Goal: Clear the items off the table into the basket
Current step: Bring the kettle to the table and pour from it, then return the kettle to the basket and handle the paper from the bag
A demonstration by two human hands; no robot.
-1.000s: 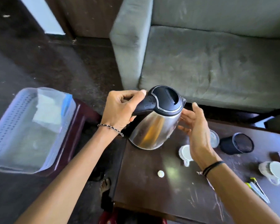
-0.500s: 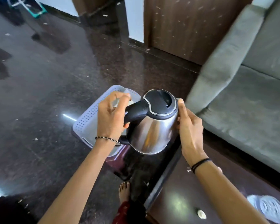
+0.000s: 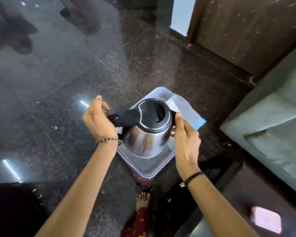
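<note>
A steel kettle (image 3: 146,139) with a black lid and black handle hangs upright over the pale perforated basket (image 3: 158,95). My left hand (image 3: 98,122) grips the kettle's handle. My right hand (image 3: 184,139) touches the kettle's right side near the lid, thumb on the rim, fingers loosely curved. A white and blue plastic bag (image 3: 186,112) lies in the basket's far right part. The kettle hides most of the basket's inside.
The basket stands on a small dark red stool (image 3: 143,179) on the dark polished floor (image 3: 75,74). The dark table's corner (image 3: 237,211) lies at the lower right with a pink card (image 3: 266,221) on it. A grey sofa (image 3: 272,130) is at the right. My bare foot (image 3: 143,200) stands below.
Both hands have carried the kettle leftward off the table and brought it over the basket. The view swung left, so most of the table's items left the frame.
</note>
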